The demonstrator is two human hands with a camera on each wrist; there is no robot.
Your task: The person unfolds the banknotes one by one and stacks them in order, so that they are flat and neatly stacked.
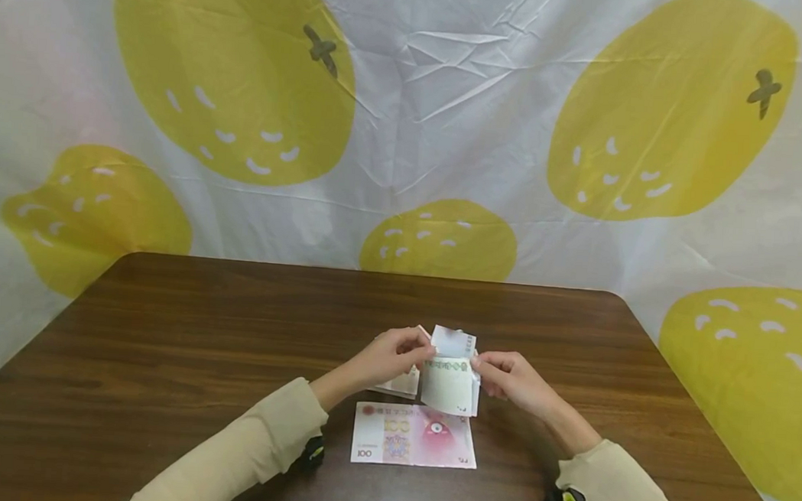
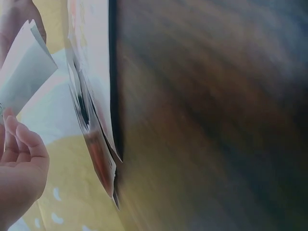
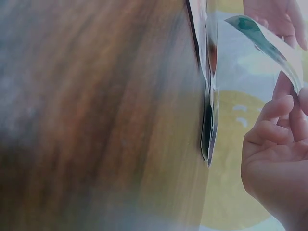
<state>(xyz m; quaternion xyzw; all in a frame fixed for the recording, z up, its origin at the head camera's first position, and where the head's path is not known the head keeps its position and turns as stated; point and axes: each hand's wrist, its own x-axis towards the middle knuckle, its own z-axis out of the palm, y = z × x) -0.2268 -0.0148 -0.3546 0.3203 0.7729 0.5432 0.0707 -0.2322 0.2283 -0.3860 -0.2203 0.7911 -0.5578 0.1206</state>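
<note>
Both hands hold a pale banknote with greenish print (image 1: 446,391) above the table, one hand at each side edge. My left hand (image 1: 398,354) pinches its left edge between thumb and fingers, and my right hand (image 1: 513,378) pinches the right edge. In the right wrist view the note (image 3: 269,45) is bent in a curve, greenish on one face. A bluish-grey piece of paper money (image 1: 454,341) shows just above it; whether it is part of the same note I cannot tell. Nearer the front, a pink 100 banknote (image 1: 414,435) lies flat, with a crease down its middle.
More banknotes (image 1: 400,384) lie under and behind the hands, partly hidden; the wrist views show creased notes (image 2: 96,96) lifting off the surface. The brown wooden table (image 1: 230,332) reaches back to a white curtain (image 1: 407,144) printed with yellow lemons.
</note>
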